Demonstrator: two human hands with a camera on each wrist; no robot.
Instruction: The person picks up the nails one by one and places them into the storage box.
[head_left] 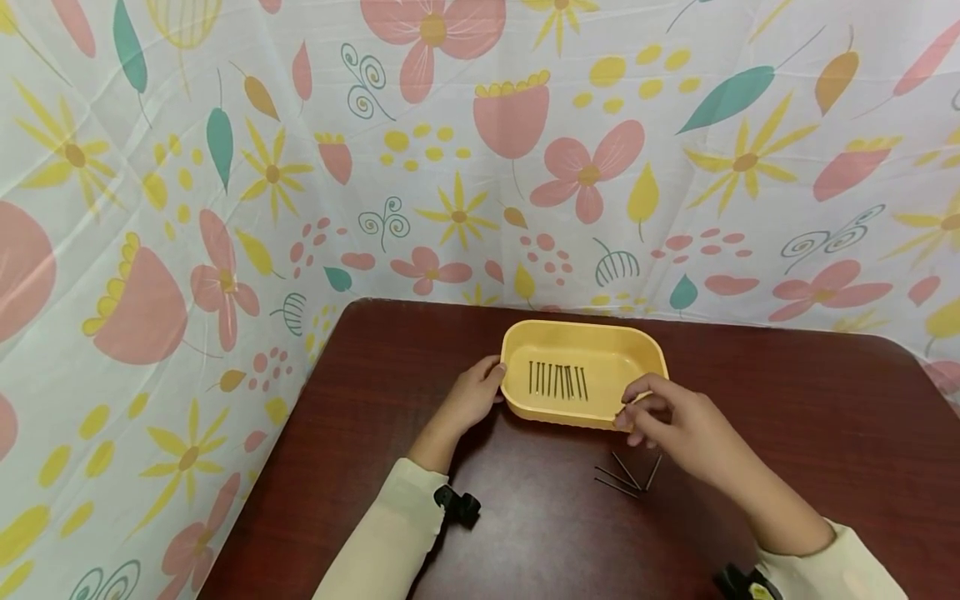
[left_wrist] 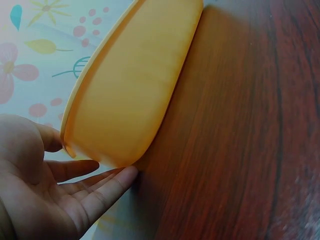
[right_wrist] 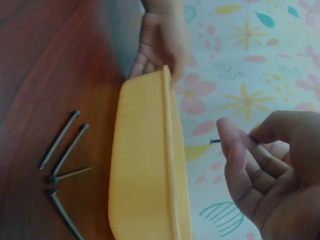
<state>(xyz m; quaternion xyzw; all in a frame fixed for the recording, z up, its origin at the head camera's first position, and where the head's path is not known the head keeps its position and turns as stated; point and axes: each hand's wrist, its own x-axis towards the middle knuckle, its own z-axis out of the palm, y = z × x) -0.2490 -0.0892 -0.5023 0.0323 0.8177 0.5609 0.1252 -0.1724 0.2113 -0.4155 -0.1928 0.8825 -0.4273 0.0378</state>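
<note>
A yellow plastic tray (head_left: 555, 416) stands on the dark wooden table. My left hand (head_left: 475, 396) grips its left end; in the left wrist view the thumb is at the rim and the fingers (left_wrist: 112, 192) lie along the outer wall. Inside the tray, several dark nails (head_left: 531, 377) lie side by side in a row. Over the front right corner of the tray, my right hand (head_left: 675, 421) pinches a nail (right_wrist: 215, 141) between thumb and fingers; the fingers hide most of its shaft. Several loose nails (head_left: 617, 482) lie on the table before the tray, near my right hand.
The reddish-brown table (head_left: 405, 333) extends on both sides of the tray. A white cloth (head_left: 450, 150) with flowers and leaves hangs behind the table and along its left side. Black straps (head_left: 459, 507) sit at both cuffs.
</note>
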